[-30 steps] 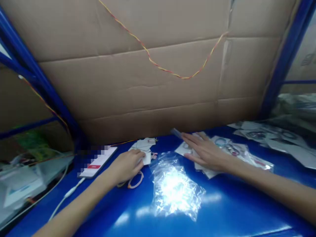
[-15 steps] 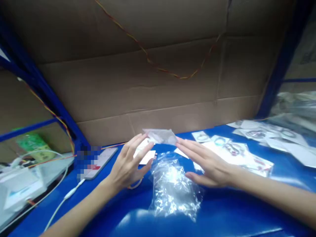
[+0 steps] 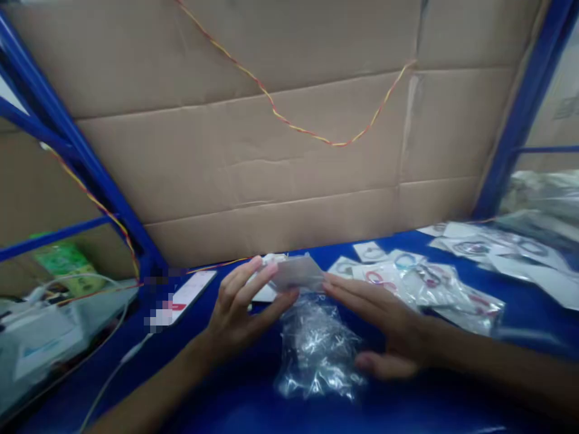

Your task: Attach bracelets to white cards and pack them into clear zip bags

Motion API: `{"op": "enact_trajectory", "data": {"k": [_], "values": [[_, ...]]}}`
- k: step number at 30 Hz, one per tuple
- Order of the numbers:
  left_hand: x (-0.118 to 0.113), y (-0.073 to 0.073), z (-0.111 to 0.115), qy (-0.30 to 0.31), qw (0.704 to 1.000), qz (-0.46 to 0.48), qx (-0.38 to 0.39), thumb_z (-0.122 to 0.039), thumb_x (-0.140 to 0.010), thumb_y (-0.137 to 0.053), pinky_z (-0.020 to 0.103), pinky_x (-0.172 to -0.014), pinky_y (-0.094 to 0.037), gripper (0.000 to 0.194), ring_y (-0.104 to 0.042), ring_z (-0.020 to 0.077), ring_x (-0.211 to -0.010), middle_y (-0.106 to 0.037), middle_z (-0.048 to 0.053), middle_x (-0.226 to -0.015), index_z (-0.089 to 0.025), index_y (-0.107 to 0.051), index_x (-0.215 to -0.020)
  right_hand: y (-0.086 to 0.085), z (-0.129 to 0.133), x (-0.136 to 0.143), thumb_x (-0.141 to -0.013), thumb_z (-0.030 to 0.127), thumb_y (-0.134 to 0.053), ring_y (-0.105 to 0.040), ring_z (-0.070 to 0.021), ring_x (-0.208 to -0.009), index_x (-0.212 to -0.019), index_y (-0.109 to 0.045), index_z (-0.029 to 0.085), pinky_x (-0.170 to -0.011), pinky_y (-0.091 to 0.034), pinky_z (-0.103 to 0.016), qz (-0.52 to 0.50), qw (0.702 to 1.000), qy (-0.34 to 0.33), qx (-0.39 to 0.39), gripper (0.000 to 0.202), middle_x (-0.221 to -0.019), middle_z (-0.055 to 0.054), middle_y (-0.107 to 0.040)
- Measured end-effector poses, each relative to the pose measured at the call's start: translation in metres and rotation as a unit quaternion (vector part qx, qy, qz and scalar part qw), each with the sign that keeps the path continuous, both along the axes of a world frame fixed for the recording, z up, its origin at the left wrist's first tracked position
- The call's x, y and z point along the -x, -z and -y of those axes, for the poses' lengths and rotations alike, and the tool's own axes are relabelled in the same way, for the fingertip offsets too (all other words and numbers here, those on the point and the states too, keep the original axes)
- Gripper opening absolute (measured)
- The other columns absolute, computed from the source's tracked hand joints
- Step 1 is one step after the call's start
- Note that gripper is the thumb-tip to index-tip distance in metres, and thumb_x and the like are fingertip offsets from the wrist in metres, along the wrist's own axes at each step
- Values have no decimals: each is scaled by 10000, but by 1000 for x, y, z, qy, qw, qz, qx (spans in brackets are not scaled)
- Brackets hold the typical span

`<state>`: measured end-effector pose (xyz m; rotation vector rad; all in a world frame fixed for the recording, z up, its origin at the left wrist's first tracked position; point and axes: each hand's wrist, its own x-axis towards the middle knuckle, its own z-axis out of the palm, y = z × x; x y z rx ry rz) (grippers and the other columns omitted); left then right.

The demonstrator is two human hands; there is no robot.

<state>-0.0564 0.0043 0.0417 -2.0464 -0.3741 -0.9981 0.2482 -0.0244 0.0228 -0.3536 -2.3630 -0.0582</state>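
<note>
A small flat packet (image 3: 298, 274), greyish and translucent like a plastic bag, is held tilted above the blue table. My left hand (image 3: 246, 298) pinches its left side, thumb below and fingers at the upper edge. On the other side, the outstretched fingertips of my right hand (image 3: 384, 319) touch the packet's right edge, its thumb well apart. Beneath both hands lies a pile of clear plastic bags (image 3: 319, 349), shiny and crumpled. Part of a white card (image 3: 265, 293) shows behind my left hand. What the packet contains is too blurred to tell.
Several bagged cards with coloured cords (image 3: 425, 283) lie to the right, with more white cards (image 3: 520, 250) beyond. On the left are a phone (image 3: 190, 298) with a white cable and a grey tray (image 3: 54, 337). Cardboard (image 3: 280, 169) and blue posts (image 3: 520, 114) stand behind.
The packet has come down and slightly nearer, and my left thumb has closed up to its lower edge. My right hand has lowered a little, its thumb lower than before.
</note>
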Motion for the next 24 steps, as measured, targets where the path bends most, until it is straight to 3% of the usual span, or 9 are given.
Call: {"op": "enact_trajectory", "data": {"k": [2,5,13,18,24], "values": [[2,0,-2,11,1000,10,5,-88,-800,-807,512,-1116,-491,493,-429,363,-1458,-350,75,-1643,-281,-682,-1236,4,-1,0,-976,516,-563,-340,-285,-1531,-1660,-162,147,-1212,-370,-414,-29,999,-26,27,874,-1684,-171,-285],[4,-2,-3,17,1000,3,25,-69,-846,-721,516,-1073,-512,445,-479,366,-1420,-420,102,-1591,-269,-678,-1241,7,-2,0,-950,540,-586,-382,-313,-1507,-1656,-182,162,-1202,-385,-461,-52,995,-48,63,897,-1670,-179,-316],[8,-9,-5,31,993,-78,79,-139,-1022,-472,444,-1033,-499,318,-652,271,-1241,-738,129,-1260,-182,-672,-1266,-1,-1,-3,-955,362,-634,-514,-293,-1421,-1621,-296,209,-1126,-489,-430,-20,998,36,54,762,-1560,-172,-504],[6,-9,-5,68,985,-93,127,-118,-1010,-477,422,-961,-550,342,-704,251,-1164,-769,131,-1203,-140,-609,-1324,2,1,2,-937,229,-621,-649,-259,-1267,-1607,-268,194,-1049,-558,-404,-32,997,64,40,758,-1465,-181,-597],[5,-2,-8,130,974,-61,173,-100,-998,-494,378,-937,-576,345,-711,219,-1160,-771,146,-1188,-143,-583,-1328,3,-4,6,-909,191,-641,-634,-288,-1259,-1507,-379,210,-1026,-573,-443,-90,993,80,-3,654,-1344,-168,-638]]}}
